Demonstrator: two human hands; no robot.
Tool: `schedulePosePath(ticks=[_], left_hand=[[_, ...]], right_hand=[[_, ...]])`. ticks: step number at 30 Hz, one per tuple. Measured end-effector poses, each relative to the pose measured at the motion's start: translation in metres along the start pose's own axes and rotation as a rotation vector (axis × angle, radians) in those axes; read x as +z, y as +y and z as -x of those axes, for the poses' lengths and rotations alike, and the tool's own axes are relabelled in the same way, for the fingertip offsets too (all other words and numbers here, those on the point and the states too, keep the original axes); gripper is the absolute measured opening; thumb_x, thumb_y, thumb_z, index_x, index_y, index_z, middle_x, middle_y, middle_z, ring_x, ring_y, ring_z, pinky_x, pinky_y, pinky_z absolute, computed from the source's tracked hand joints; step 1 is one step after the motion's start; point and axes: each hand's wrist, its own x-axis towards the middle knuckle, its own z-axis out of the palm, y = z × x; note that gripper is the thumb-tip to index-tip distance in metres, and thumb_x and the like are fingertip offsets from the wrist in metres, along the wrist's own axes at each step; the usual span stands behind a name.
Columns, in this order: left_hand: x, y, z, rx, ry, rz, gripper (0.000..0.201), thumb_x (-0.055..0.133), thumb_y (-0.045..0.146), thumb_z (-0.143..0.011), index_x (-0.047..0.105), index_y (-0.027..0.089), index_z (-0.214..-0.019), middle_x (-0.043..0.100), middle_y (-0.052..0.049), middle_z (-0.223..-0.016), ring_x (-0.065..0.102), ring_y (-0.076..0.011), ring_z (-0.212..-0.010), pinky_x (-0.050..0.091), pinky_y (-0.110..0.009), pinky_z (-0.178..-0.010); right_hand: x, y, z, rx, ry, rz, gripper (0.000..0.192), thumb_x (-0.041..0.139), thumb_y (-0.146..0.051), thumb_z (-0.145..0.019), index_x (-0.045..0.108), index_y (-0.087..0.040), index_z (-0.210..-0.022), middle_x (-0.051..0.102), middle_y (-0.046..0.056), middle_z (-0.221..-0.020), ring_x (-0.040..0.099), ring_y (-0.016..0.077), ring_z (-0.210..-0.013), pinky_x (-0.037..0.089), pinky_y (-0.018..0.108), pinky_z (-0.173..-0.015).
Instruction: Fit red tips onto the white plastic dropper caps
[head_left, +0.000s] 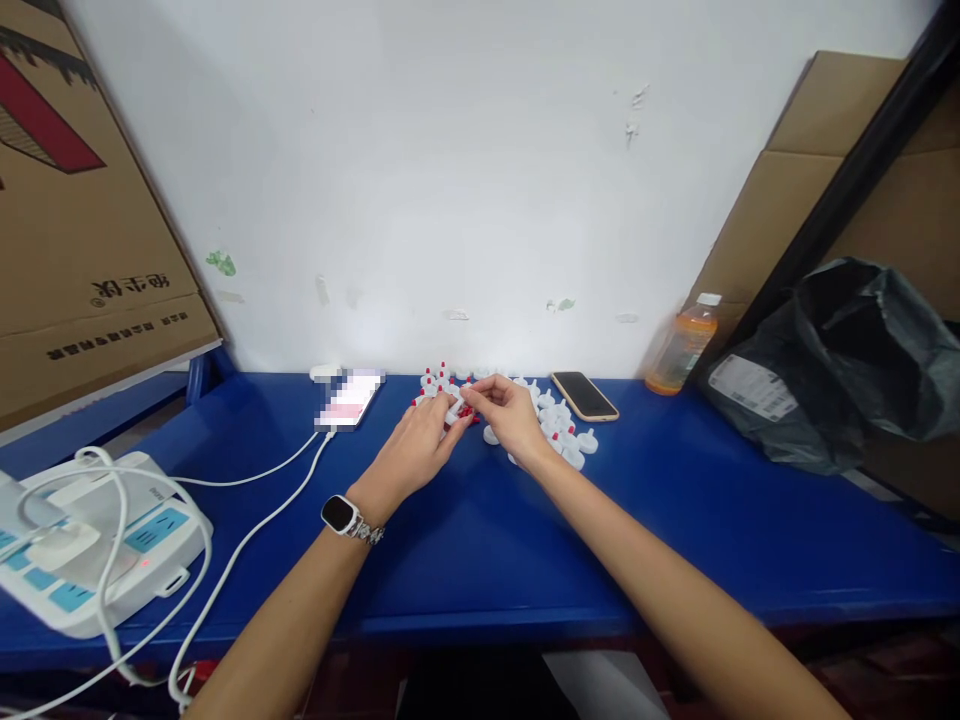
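My left hand (pixel 414 440) is closed on a white nozzle cap (pixel 454 408), held between thumb and fingers. My right hand (pixel 514 415) meets it from the right, thumb and forefinger pinched close to the cap's tip. Whatever sits in that pinch is too small to make out. Small red tips (pixel 470 414) lie in a heap between and just behind the hands. Beyond my left hand stand several white nozzle caps with red tips (pixel 429 382). A spread of white nozzle caps (pixel 574 457), mostly without red tips, lies around my right hand and is partly hidden by it.
A dark-screened phone (pixel 585 396) lies behind the caps at right; a lit phone (pixel 350 400) charges at left. White cables run to a power strip (pixel 150 530). An orange drink bottle (pixel 681 345) and a dark plastic bag (pixel 810 370) stand right on the blue table (pixel 480 570).
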Motion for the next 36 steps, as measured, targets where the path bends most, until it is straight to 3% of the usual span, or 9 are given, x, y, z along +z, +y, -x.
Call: schedulePosePath(ticks=[5, 12, 18, 22, 25, 28, 30, 33, 36], left_hand=[[0.001, -0.001, -0.001, -0.025, -0.021, -0.001, 0.033, 0.035, 0.046, -0.102, 0.053, 0.019, -0.103, 0.06, -0.007, -0.093, 0.058, -0.0233, -0.085, 0.046, -0.038, -0.077], [0.001, -0.001, 0.0, 0.007, -0.006, 0.067, 0.032, 0.036, 0.045, -0.102, 0.054, 0.02, -0.109, 0.061, -0.008, -0.096, 0.06, -0.023, -0.091, 0.048, -0.039, -0.083], [0.003, 0.003, 0.001, -0.019, 0.0, 0.048, 0.03, 0.035, 0.042, -0.102, 0.053, 0.018, -0.102, 0.059, -0.008, -0.095, 0.059, -0.0245, -0.09, 0.05, -0.04, -0.08], [0.006, 0.001, 0.0, 0.017, 0.063, 0.145, 0.031, 0.033, 0.039, -0.103, 0.049, 0.018, -0.121, 0.058, -0.01, -0.109, 0.059, -0.0246, -0.104, 0.05, -0.043, -0.092], [0.008, 0.0, -0.001, 0.031, 0.082, 0.193, 0.042, 0.034, 0.037, -0.103, 0.035, 0.018, -0.141, 0.051, -0.015, -0.135, 0.052, -0.0259, -0.126, 0.043, -0.045, -0.106], [0.006, 0.0, -0.001, 0.001, 0.089, 0.177, 0.058, 0.037, 0.041, -0.102, 0.019, 0.018, -0.152, 0.039, -0.017, -0.15, 0.041, -0.0281, -0.138, 0.037, -0.047, -0.112], [0.003, -0.001, -0.001, -0.015, 0.09, 0.135, 0.067, 0.042, 0.047, -0.099, 0.015, 0.02, -0.154, 0.046, -0.016, -0.145, 0.046, -0.0301, -0.133, 0.041, -0.048, -0.107], [-0.004, -0.006, -0.001, 0.002, 0.125, 0.058, 0.069, 0.048, 0.052, -0.096, 0.023, 0.021, -0.152, 0.058, -0.013, -0.129, 0.052, -0.0297, -0.119, 0.043, -0.048, -0.101], [-0.007, -0.014, -0.001, 0.006, 0.179, 0.02, 0.052, 0.045, 0.047, -0.098, 0.04, 0.02, -0.142, 0.06, -0.01, -0.121, 0.052, -0.0268, -0.113, 0.043, -0.045, -0.1]], right_hand=[[0.003, -0.004, 0.003, 0.026, -0.002, -0.077, 0.036, 0.082, -0.047, -0.065, 0.058, -0.02, -0.066, 0.061, -0.003, -0.06, 0.052, 0.0114, -0.055, 0.042, 0.026, -0.057], [0.004, -0.007, 0.005, 0.056, -0.002, -0.143, 0.035, 0.083, -0.043, -0.064, 0.058, -0.019, -0.062, 0.064, -0.002, -0.062, 0.056, 0.0129, -0.06, 0.045, 0.028, -0.062], [0.013, -0.005, 0.011, 0.005, 0.045, -0.11, 0.034, 0.082, -0.045, -0.063, 0.06, -0.02, -0.064, 0.067, 0.0, -0.067, 0.059, 0.0141, -0.063, 0.048, 0.029, -0.065], [0.023, -0.009, 0.017, -0.134, 0.099, -0.056, 0.028, 0.076, -0.042, -0.071, 0.061, -0.019, -0.067, 0.066, 0.0, -0.069, 0.058, 0.0138, -0.064, 0.048, 0.028, -0.065], [0.027, -0.016, 0.017, -0.191, 0.082, 0.025, 0.023, 0.071, -0.039, -0.077, 0.061, -0.019, -0.069, 0.063, -0.001, -0.068, 0.055, 0.0125, -0.062, 0.046, 0.027, -0.062], [0.018, -0.024, 0.012, -0.168, 0.006, 0.112, 0.019, 0.067, -0.037, -0.078, 0.058, -0.021, -0.073, 0.061, -0.002, -0.067, 0.054, 0.012, -0.06, 0.045, 0.026, -0.06], [0.005, -0.027, 0.006, -0.129, -0.058, 0.16, 0.019, 0.067, -0.035, -0.076, 0.054, -0.021, -0.073, 0.06, -0.003, -0.064, 0.055, 0.0125, -0.059, 0.045, 0.025, -0.058], [-0.016, -0.025, 0.0, -0.127, -0.12, 0.327, 0.014, 0.064, -0.03, -0.077, 0.054, -0.021, -0.075, 0.063, -0.002, -0.065, 0.058, 0.0137, -0.061, 0.044, 0.025, -0.058], [-0.027, -0.018, 0.0, -0.125, -0.264, 0.542, 0.006, 0.061, -0.023, -0.078, 0.057, -0.02, -0.074, 0.066, -0.001, -0.067, 0.061, 0.014, -0.062, 0.044, 0.025, -0.059]])
